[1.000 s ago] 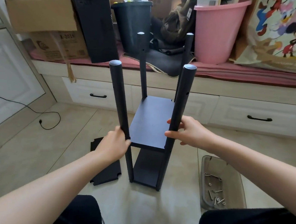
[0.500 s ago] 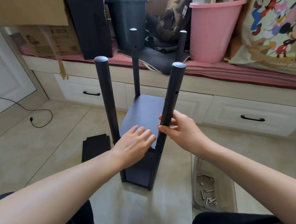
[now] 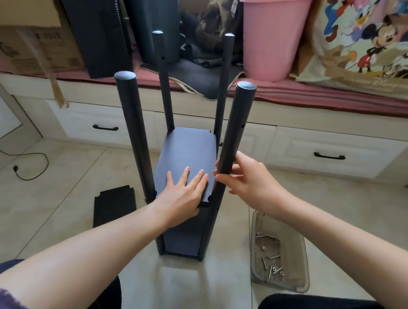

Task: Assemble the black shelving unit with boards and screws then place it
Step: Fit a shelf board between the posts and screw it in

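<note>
The black shelving unit (image 3: 188, 151) stands upright on the tiled floor in front of me, with four round posts and two boards fitted between them. My left hand (image 3: 183, 196) lies flat with straight fingers on the near end of the upper board, thumb under its edge. My right hand (image 3: 247, 179) grips the near right post (image 3: 236, 132) at about board height. A loose black board (image 3: 115, 206) lies on the floor to the left. Several silver screws (image 3: 272, 267) sit in a clear plastic tray (image 3: 294, 262) on the right.
A window bench with white drawers (image 3: 328, 151) runs across behind the unit. On it stand a pink bucket (image 3: 271, 36), a dark bin (image 3: 154, 18), a tall black panel (image 3: 91, 23), cardboard boxes (image 3: 25, 33) and a cartoon bag (image 3: 379, 46). A black cable (image 3: 28, 166) lies at left.
My left hand let go of the near left post and moved right onto the upper board, where it now presses flat. My right hand kept its hold on the near right post.
</note>
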A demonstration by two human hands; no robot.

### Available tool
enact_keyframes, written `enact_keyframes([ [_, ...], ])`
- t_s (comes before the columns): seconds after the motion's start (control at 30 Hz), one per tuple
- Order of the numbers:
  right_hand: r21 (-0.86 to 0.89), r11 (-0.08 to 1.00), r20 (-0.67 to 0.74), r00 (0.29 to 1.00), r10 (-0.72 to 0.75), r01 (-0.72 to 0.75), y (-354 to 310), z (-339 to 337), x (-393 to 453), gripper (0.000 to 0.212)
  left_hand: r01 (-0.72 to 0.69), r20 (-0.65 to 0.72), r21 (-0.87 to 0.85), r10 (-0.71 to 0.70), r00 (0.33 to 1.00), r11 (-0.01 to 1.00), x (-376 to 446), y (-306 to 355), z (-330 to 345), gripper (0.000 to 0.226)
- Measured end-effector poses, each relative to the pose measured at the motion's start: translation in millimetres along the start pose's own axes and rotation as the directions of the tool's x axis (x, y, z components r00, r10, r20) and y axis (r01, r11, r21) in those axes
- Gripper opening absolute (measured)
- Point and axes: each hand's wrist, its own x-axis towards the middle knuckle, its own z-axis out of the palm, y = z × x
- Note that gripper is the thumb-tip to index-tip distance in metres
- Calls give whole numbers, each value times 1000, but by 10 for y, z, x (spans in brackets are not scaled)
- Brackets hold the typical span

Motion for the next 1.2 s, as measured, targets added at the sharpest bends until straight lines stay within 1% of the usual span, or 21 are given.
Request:
enact_keyframes([
  [0.27, 59, 998, 1, 1000, 23, -24, 6, 34, 80, 37, 37, 9, 9, -37, 999, 999, -28, 41, 10, 78],
  [0.4, 89, 996, -2, 1000, 31, -31, 31, 70, 105, 38, 48, -36, -40, -49, 998, 998, -55, 8, 54, 75],
  [0.5, 97, 994, 5, 999, 43, -43, 42, 74, 115, 42, 61, -110, -105, -73, 991, 993, -86, 52, 116, 71],
  [0.6, 95, 994, 5, 999, 50, -51, 38, 70, 110, 38, 38, -287, -213, -100, 953, 976, -123, 148, 182, 70],
  [0.63, 89, 995, 1, 999, 53, -53, 38, 68, 107, 35, 35, -320, -242, -114, 941, 970, -129, 168, 184, 72],
  [0.67, 80, 995, -6, 998, 56, -55, 38, 67, 108, 33, 38, -313, -255, -120, 942, 966, -130, 173, 186, 79],
  [0.73, 56, 996, -17, 998, 67, -66, 34, 73, 110, 31, 63, -237, -247, -123, 964, 967, -129, 158, 208, 101],
  [0.8, 56, 995, -24, 996, 86, -85, 23, 80, 107, 31, 97, -215, -240, -150, 965, 966, -123, 172, 222, 110],
  [0.87, 92, 989, -31, 992, 119, -116, 15, 80, 103, 30, 141, -235, -269, -207, 950, 953, -121, 235, 224, 106],
  [0.97, 158, 973, -21, 985, 171, -165, 22, 55, 103, 30, 191, -312, -291, -282, 907, 938, -120, 319, 217, 92],
  [1.07, 208, 954, 40, 976, 214, -218, 62, -10, 108, 23, 196, -358, -260, -283, 890, 945, -128, 330, 221, 85],
  [1.13, 178, 957, 69, 973, 218, -227, 126, -114, 96, 23, 186, -368, -240, -266, 891, 953, -128, 325, 235, 82],
  [1.2, 117, 963, 82, 969, 234, -242, 261, -277, 46, 23, 184, -385, -257, -275, 881, 949, -122, 333, 242, 79],
])
